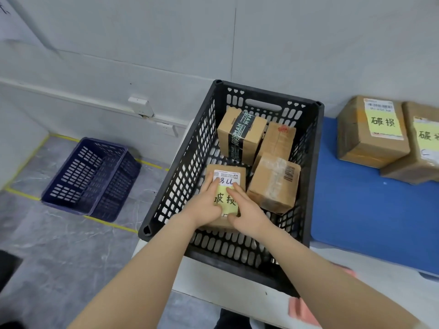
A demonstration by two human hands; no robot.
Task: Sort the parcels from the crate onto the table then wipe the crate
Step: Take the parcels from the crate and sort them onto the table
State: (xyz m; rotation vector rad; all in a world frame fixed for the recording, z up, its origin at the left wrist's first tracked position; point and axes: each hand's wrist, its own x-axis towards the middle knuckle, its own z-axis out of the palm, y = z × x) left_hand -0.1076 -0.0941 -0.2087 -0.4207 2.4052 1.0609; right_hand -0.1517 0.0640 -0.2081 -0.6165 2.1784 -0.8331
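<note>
A black slotted crate (180, 176) stands on the white table. Inside lie several cardboard parcels: one with dark printed tape (240, 135), a plain one (279, 138) behind it, a clear-taped one (275, 184) at the right, and a yellow-labelled parcel (229, 176) at the near left. My left hand (209, 205) presses on the left side of the yellow-labelled parcel and my right hand (247, 210) grips its right side and near edge. Both hands are inside the crate.
Two yellow-labelled parcels (373, 131) (420, 148) rest on a blue mat (361, 210) to the crate's right. A pink cloth (301, 309) lies at the table's near edge. A dark blue basket (90, 176) sits on the floor at left.
</note>
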